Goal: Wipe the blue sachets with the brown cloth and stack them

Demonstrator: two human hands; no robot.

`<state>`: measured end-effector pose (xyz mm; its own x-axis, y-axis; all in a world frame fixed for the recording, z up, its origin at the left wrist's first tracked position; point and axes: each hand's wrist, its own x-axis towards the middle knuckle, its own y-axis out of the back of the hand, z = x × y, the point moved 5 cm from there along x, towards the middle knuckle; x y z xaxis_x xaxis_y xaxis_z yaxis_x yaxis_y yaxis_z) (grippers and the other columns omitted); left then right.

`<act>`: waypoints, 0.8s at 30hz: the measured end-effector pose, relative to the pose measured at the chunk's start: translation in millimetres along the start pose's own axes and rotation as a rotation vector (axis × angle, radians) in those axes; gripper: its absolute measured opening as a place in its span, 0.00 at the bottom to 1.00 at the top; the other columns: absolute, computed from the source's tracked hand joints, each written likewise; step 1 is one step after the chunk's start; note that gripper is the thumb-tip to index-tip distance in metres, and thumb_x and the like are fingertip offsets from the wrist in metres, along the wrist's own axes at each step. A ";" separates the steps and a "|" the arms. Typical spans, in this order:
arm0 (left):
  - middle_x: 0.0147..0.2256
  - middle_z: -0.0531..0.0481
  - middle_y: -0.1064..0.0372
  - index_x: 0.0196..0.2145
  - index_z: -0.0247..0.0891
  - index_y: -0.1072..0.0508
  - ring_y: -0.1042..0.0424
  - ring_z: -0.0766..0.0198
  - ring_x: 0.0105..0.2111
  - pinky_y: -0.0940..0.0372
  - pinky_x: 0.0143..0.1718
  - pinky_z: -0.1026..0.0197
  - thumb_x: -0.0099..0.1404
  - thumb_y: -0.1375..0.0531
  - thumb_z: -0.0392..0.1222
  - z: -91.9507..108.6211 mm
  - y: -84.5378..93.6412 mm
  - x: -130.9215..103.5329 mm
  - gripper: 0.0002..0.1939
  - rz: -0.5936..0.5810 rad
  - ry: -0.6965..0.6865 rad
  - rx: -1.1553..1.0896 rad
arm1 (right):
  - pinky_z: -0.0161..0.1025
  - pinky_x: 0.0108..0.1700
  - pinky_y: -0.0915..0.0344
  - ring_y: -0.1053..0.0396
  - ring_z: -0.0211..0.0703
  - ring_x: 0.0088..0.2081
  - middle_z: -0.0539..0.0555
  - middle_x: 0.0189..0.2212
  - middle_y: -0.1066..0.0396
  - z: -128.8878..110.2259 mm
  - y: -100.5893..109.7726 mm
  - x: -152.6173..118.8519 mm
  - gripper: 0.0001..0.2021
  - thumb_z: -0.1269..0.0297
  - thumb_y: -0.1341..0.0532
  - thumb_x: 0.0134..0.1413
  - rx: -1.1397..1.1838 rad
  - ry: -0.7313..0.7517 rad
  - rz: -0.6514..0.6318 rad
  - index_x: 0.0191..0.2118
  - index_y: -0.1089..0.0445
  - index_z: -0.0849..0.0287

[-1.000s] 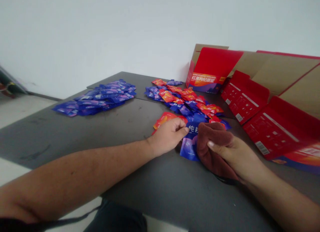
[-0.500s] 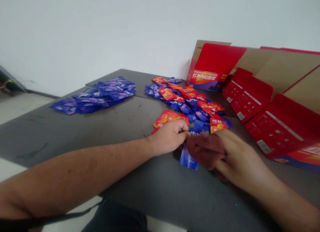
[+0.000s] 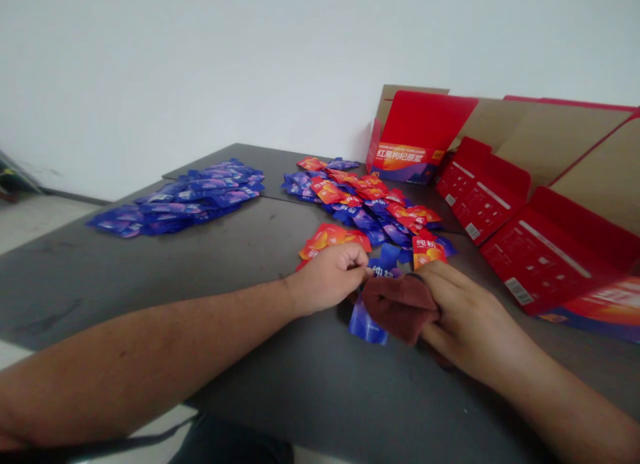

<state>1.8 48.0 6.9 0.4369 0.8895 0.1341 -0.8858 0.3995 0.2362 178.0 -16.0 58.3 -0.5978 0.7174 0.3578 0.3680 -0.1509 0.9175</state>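
1. Swung leftward and bunched since a second ago, the brown cloth (image 3: 397,311) now crosses the middle of the blue pouch (image 3: 369,324); the right hand (image 3: 457,307) has rolled back-side up with it.
2. Right-hand fingers are clamped on the cloth, probably bunching it for a firmer push.
3. On the left hand (image 3: 327,277), thumb and fingers pinch together at the pouch's left edge, apparently steadying it against the cloth.
4. That pouch sits between both sets of fingers, its lower end showing nearer the wearer.
5. Orange pouches (image 3: 330,237) lie just beyond the left fingers, a mixed heap (image 3: 373,201) farther on; the blue heap (image 3: 185,197) stands well apart to their left, perhaps sorted by colour.
6. Cloth hides the pouch's middle and the right fingertips; whether the pouch touches the table (image 3: 300,391) is unclear. Right of the right fingers, the nearest red box (image 3: 545,251) is cut off.
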 end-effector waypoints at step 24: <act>0.25 0.56 0.37 0.29 0.37 0.34 0.39 0.69 0.26 0.44 0.27 0.66 0.63 0.40 0.39 1.7 -1.3 -0.8 0.06 -0.041 -0.029 0.029 | 0.42 0.37 0.35 0.32 0.48 0.38 0.53 0.34 0.33 8.7 -1.0 1.4 0.08 0.71 0.38 0.54 0.003 -0.102 0.023 0.38 0.36 0.55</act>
<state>2.9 46.4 8.2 0.4771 0.8657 0.1518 -0.8626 0.4281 0.2697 183.0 -9.0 56.3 -0.5134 0.7793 0.3593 0.3830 -0.1666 0.9086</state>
